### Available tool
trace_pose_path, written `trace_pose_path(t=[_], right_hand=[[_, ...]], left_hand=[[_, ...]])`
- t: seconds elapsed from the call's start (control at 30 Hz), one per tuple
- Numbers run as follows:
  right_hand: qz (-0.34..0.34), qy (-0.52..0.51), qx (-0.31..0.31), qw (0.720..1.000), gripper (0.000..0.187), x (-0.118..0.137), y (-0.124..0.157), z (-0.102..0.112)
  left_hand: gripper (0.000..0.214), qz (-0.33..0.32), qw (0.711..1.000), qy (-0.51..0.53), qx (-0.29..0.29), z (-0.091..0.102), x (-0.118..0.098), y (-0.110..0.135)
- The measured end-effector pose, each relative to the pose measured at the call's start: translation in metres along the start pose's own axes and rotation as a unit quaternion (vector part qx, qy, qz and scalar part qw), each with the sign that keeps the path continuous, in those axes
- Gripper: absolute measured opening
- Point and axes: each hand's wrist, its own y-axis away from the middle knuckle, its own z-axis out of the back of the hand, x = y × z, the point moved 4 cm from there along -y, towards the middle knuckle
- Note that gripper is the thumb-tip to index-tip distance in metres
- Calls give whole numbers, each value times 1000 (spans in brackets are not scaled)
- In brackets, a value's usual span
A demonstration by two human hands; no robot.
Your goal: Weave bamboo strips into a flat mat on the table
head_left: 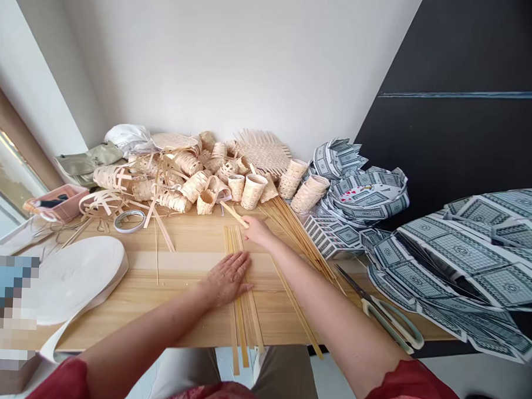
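Observation:
My left hand [227,278] lies flat on several bamboo strips [241,328], pressing them against the wooden table [190,320]. The strips run side by side away from me, and their near ends stick out over the front edge. Just beyond it, my right hand [257,232] is closed on a pale bamboo strip [233,213] that points up and to the left. Small woven cups [253,192] stand a little behind that hand. More long strips [297,236] lie under and to the right of my right forearm.
Large scissors [387,313] rest at the right, beside folded playing-card baskets [457,255]. A roll of white band [81,279] lies left, near a tape roll [130,221] and a pink basket [63,202]. Woven pieces [186,163] crowd the back by the wall.

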Motion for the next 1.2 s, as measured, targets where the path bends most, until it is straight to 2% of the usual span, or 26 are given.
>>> trace_pose_path(t=[0.17,0.3,0.37,0.9,1.2], right_hand=[[36,23,16,999,22,7,-16,-8],[40,13,24,999,43,5,-22,-13],[40,8,29,999,47,3,-23,-15],[53,8,16,998,32,1,-26,-19],[27,-2,21,999,33,-4,-30,-23]], left_hand=[[62,-2,1000,8,-8,0,0,0],[61,-8,1000,10,-17,0,0,0],[61,-10,1000,6,-18,0,1,0],[63,-8,1000,-3,-27,-4,1,-1],[63,-9,1000,1,3,-2,0,-2]])
